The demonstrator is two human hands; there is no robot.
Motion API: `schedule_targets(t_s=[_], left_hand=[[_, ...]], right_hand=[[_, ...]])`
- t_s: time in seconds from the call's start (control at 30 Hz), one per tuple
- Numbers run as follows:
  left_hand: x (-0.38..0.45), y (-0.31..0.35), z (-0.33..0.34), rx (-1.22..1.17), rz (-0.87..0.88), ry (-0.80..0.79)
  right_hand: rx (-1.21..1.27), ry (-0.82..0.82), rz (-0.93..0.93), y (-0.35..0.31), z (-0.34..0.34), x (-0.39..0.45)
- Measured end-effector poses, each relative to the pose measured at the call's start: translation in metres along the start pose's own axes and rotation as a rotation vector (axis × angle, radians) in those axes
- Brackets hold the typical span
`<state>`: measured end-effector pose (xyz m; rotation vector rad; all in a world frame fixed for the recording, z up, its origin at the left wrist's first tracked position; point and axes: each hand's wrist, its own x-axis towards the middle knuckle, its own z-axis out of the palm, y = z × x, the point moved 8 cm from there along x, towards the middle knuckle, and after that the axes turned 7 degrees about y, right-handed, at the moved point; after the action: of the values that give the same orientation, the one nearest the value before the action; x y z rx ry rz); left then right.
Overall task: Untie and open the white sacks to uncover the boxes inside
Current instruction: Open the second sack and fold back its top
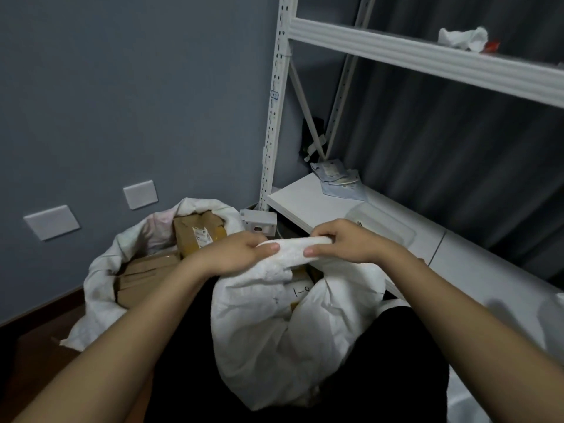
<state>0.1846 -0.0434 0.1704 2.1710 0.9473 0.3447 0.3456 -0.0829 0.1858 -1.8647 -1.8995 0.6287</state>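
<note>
A white sack (274, 325) stands in front of me, its top gathered into a twisted neck. My left hand (235, 254) and my right hand (348, 242) both pinch that neck from either side, thumbs on top. Below the neck a gap shows a bit of a box (300, 288) with handwriting on it. Behind and to the left, a second white sack (103, 288) lies open on the floor. Several brown cardboard boxes (198, 232) with labels show inside it.
A white metal shelf rack (427, 53) rises on the right, its low shelf (305, 199) holding small packets (338, 180) and a clear tray (384, 227). A small white device (258, 224) sits by the rack's foot. The grey wall carries two switch plates (52, 222).
</note>
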Motion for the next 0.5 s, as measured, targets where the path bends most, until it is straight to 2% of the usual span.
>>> schedule_targets(t_s=[0.07,0.17,0.2,0.27,0.33,0.4,0.47,0.5], left_hand=[[0.003,0.0,0.003,0.082,-0.016,0.02],[0.014,0.011,0.013,0.33,0.08,0.126],[0.015,0.012,0.014,0.302,0.09,0.104],[0.014,0.001,0.01,0.076,0.012,-0.019],[0.011,-0.011,0.004,-0.014,-0.068,-0.091],[0.013,-0.018,0.002,0.188,-0.092,-0.054],[0.018,-0.002,0.012,0.426,0.031,0.05],[0.019,0.012,0.021,0.469,0.123,0.085]], right_hand=[[0.063,0.11,0.006,0.002,0.001,0.001],[0.283,0.045,0.056,-0.008,0.017,0.006],[0.312,-0.011,0.076,-0.01,0.019,0.006],[0.288,-0.086,0.066,-0.008,0.015,0.005],[0.201,-0.071,0.057,0.002,0.006,0.003],[0.197,-0.017,0.077,0.009,0.006,0.002],[0.31,0.001,0.123,0.008,0.015,0.005],[0.378,-0.004,0.148,0.006,0.02,0.007]])
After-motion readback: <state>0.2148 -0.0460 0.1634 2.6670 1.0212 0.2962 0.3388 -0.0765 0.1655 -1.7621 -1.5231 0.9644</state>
